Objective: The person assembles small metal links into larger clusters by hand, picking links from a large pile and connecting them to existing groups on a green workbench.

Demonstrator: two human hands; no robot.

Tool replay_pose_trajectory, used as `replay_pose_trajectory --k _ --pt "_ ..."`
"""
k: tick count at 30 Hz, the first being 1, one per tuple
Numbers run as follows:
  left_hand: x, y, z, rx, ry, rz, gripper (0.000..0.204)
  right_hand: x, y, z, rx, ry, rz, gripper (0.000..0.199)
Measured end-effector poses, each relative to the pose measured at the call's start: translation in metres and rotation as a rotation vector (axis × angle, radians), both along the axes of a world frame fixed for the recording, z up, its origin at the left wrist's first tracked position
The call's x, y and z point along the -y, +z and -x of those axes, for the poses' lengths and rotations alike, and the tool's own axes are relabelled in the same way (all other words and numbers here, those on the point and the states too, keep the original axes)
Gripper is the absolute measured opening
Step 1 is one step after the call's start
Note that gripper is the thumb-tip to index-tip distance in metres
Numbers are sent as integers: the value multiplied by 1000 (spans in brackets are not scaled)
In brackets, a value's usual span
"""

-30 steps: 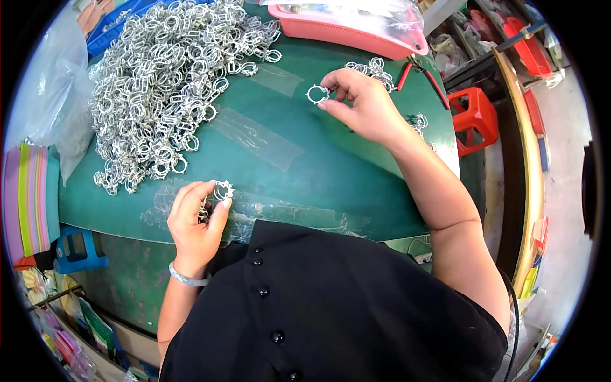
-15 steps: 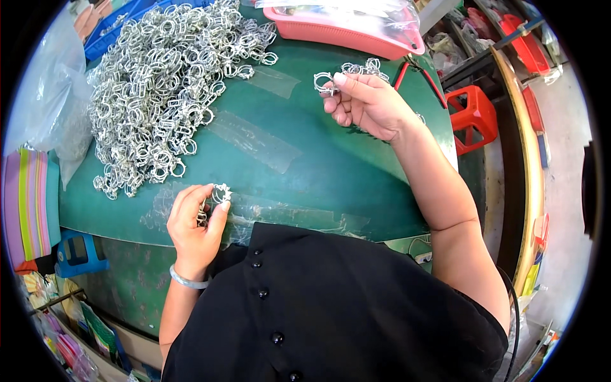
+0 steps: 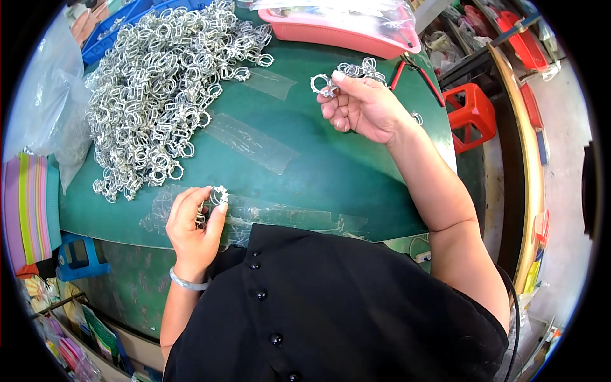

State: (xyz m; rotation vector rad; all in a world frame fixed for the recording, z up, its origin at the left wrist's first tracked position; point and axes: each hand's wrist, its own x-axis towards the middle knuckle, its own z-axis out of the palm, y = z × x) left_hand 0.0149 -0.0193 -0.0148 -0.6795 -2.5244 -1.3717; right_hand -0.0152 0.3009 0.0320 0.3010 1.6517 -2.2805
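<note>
while my right hand (image 3: 366, 109) pinches one ring (image 3: 327, 91), my left hand (image 3: 193, 224) has another

so, my right hand is out over the far part of the green table (image 3: 344, 172), thumb and fingers clamped on that ring, which pokes out past the tips on the left. just beyond the hand there's a bunch (image 3: 366, 69) of similar metal bits, then red-handled pliers (image 3: 396, 75) near the pink basket (image 3: 340, 39), which has clear plastic in it.

my left hand is down by the near edge, thumb and fingers closed on a second ring (image 3: 222, 193) that stands up between the tips. some more metal shows in the curl of that palm, but i can't tell how many pieces. bangle (image 3: 187, 281) on that wrist, btw.

big silver pile (image 3: 162, 89) of these on the far left of the table, well apart from my right hand, with a plastic bag (image 3: 48, 102) beside it. there's tape (image 3: 251, 141) stuck on the tabletop between the pile and my right arm.
</note>
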Motion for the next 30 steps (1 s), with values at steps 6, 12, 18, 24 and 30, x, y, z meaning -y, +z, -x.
replay_pose_trajectory --k 6,12,18,24,30 --pt "0 0 0 12 -8 10 26 2 -4 -4 -241 -43 -779 24" --pt "1 -1 -1 8 -19 -1 26 -17 -26 -13 -689 32 -1809 27" --pt "1 -2 -1 0 -12 6 26 -16 -4 -1 -489 19 -1711 23" --pt "0 -1 0 18 -5 -7 26 -28 -16 21 -692 -37 -1733 21" --pt "0 1 0 21 -3 0 26 -28 -9 22 -690 23 -1650 13"
